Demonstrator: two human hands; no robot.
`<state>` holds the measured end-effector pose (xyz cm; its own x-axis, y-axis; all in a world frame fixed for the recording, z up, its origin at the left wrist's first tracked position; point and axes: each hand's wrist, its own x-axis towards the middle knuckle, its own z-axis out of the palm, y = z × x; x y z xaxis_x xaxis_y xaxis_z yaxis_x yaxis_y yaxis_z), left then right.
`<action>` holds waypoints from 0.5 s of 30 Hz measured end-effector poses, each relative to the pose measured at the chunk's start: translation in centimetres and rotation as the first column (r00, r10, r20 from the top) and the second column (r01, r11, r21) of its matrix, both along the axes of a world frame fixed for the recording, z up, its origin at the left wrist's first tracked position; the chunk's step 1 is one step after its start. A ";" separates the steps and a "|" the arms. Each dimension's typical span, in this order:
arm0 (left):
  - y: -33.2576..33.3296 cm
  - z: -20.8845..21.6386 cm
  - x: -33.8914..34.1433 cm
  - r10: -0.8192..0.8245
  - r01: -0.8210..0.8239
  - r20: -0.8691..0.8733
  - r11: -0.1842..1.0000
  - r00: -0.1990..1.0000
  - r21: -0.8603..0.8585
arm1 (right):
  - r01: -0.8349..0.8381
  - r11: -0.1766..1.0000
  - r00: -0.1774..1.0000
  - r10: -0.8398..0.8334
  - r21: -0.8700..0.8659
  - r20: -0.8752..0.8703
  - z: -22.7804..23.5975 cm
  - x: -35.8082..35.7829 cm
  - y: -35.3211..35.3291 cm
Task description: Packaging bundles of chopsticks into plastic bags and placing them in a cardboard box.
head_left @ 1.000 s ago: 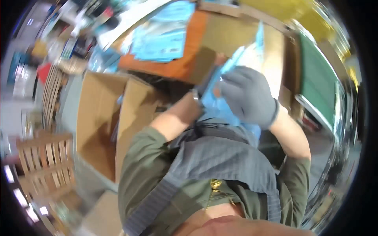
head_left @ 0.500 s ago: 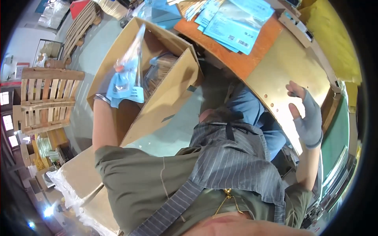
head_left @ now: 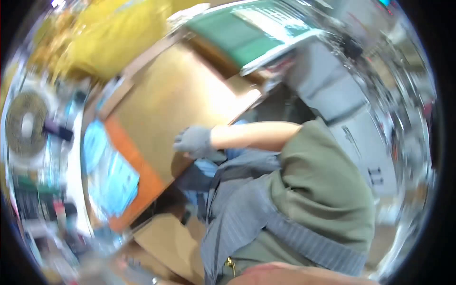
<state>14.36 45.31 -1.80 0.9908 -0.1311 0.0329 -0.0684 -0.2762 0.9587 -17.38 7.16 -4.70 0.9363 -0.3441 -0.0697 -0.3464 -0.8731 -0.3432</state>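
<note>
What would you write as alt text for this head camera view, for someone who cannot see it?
A blurred, tilted fisheye view: a person's grey-gloved hand rests at the edge of a bare wooden tabletop. Blue packets lie on an orange mat at the left, with an open cardboard box below. The other hand is out of view.

Hand: I see one gloved hand (head_left: 194, 141) resting at the near edge of the wooden tabletop (head_left: 175, 99); which hand it is I cannot tell
Packets: a spread of flat packets (head_left: 110, 173) lies on the table, left of that hand
Fan: a round fan (head_left: 26, 124) stands further left, beyond the packets
Box: a cardboard box (head_left: 171, 244) sits below the table edge, beside my torso
Mat: a cutting mat (head_left: 235, 35) lies at the table's far end
</note>
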 end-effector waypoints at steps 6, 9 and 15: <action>-20.0 -4.8 -2.8 -0.665 0.670 0.082 0.741 0.742 -0.055 | 0.493 0.863 0.732 -0.341 -0.112 0.590 -8.4 -6.9 -1.2; -30.5 -5.6 -12.6 -0.858 0.817 0.144 0.513 0.492 0.265 | 0.445 0.878 0.758 -0.262 -0.179 0.597 -10.5 -8.6 -0.7; -39.3 -11.3 -13.4 -0.779 0.260 0.366 0.545 0.508 0.797 | 0.480 0.865 0.708 -0.285 -0.144 0.646 -12.0 -7.6 -0.3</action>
<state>0.94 6.00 -13.13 0.4426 -0.8537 0.2744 -0.8936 -0.3943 0.2146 -25.00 6.83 -16.67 0.5335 -0.5937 0.6024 -0.4865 -0.7980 -0.3557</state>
